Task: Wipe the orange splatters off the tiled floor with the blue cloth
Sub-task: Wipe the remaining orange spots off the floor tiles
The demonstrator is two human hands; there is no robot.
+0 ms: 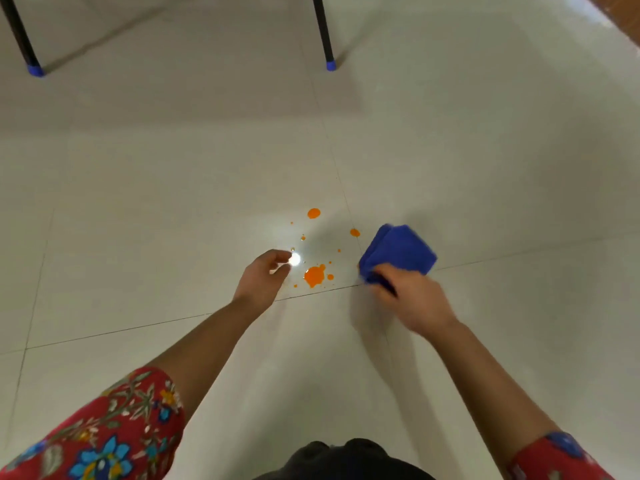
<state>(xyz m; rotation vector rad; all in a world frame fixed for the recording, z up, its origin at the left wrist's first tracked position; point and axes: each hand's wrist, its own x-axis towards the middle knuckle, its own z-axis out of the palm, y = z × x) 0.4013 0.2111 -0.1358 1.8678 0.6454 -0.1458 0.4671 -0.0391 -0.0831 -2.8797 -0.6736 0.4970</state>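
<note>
The right hand (414, 299) is gripping the folded blue cloth (398, 252) just beside the orange splatters (314, 276), probably ready for wiping; the left hand (265, 277) is hanging loosely curled, holding nothing

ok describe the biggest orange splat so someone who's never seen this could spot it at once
Look at the pale tiled floor between the empty left hand and the right hand gripping the blue cloth. Just above the dark grout line there sits the biggest splat. Unlike the small round drops farther off, it is a wide, ragged-edged blot.
</note>
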